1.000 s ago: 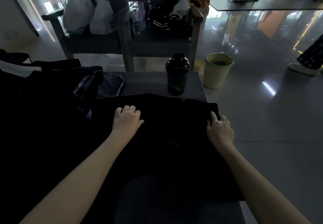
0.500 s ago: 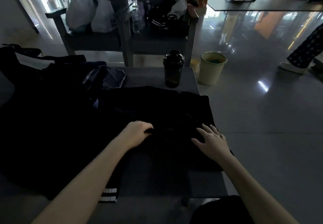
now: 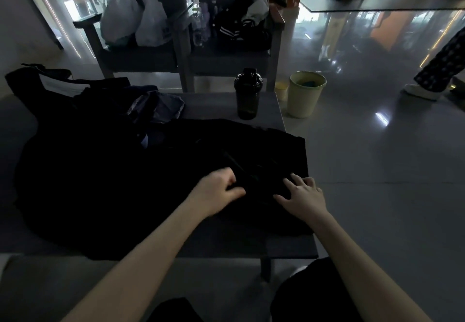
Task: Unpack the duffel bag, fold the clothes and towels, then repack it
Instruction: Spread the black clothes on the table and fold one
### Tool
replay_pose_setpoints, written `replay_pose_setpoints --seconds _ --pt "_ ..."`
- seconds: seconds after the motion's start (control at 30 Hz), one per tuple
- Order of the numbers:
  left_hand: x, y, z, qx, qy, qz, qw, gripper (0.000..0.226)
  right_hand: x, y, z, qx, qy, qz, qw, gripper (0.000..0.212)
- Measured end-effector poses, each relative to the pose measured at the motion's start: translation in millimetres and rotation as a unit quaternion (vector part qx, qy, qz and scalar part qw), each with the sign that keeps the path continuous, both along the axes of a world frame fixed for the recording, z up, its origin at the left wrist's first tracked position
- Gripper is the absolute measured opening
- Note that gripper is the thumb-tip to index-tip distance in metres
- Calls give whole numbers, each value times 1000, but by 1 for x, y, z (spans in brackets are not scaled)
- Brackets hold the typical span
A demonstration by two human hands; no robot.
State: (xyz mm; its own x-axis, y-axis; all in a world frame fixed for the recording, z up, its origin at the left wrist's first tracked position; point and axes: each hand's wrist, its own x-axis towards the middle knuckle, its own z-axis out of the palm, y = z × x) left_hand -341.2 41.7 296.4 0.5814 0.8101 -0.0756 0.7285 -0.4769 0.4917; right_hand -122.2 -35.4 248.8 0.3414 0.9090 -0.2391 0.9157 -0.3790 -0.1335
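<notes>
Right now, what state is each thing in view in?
left hand: pinches a fold of the black garment
right hand: fingers spread, pressing on the black garment
black garment: lying across the bench
shaker bottle: upright, lid on
bin: upright, on the floor

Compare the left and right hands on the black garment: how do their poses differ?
The left hand has fingers curled, pinching a fold of the black garment; the right hand lies with fingers spread and straight, pressing on it. The left hand looks motion-blurred; the right hand looks sharp. The left hand sits nearer the garment's middle; the right hand nearer its edge. Both rest on the same garment.
</notes>
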Motion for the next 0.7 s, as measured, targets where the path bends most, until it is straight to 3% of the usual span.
replay_pose_setpoints --seconds 0.07,0.13,0.2,0.33,0.4,0.43,0.5,0.57,0.6,0.7 --pt "1 -14 -13 -63 166 -88 980 67 -2 -3 2 -3 1 0 1000 69" --pt "-1 -18 -29 -8 212 -105 971 57 -2 -7 3 -7 4 4 1000 69" --pt "-3 -16 -37 45 135 -55 988 29 -1 -12 5 -14 7 6 1000 67" --pt "-6 -7 -6 -92 -68 25 993 12 2 -18 9 -24 33 4 999 62" --pt "-11 -5 21 -145 -98 19 984 11 4 -18 11 -28 44 4 999 61" --pt "-15 -3 31 -161 -70 4 984 11 5 -18 11 -30 45 5 999 61" --pt "-21 -5 46 -139 65 -29 988 30 4 -18 10 -32 43 6 999 61" --pt "-25 -12 50 -43 227 -62 971 46 3 -19 7 -32 37 7 999 61" --pt "-27 -15 49 26 281 -79 956 43 2 -20 5 -31 30 8 999 62" --pt "-37 -19 41 179 321 -79 927 28 1 -22 -1 -27 14 18 999 64"
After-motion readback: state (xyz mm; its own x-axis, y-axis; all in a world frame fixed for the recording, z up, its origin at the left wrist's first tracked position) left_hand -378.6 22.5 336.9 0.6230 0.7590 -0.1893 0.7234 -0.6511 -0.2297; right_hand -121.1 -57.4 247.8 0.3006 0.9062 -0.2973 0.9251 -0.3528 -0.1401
